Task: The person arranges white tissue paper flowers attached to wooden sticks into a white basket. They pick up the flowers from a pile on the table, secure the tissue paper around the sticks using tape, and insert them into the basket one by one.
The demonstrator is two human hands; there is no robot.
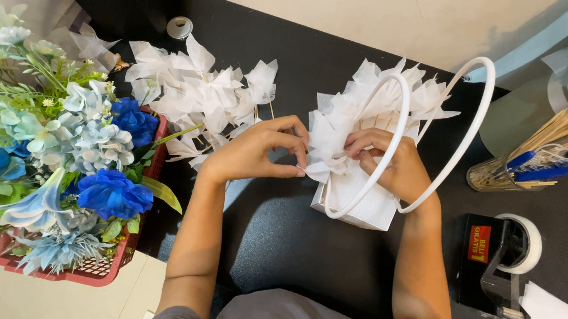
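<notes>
Pinching one white tissue piece [318, 168], left hand [258, 153] and right hand [389, 162] work over one white bag [360, 200].

From my feed, the fingertips of my right hand [389, 161] are buried in the folded white tissue paper [338, 127], so I cannot see exactly what they pinch, and the two white hoop handles [431, 122] cross over that wrist. The small white paper bag [357, 200] is mostly covered by the tissue and my hand. The red plastic basket of blue and white artificial flowers [103, 270] runs off the left edge. The clear cup of wooden sticks and blue pens [527, 164] is cut by the right edge, as is the black tape dispenser [498, 261] partly. The small round silver object [179, 27] is too small to identify.
</notes>
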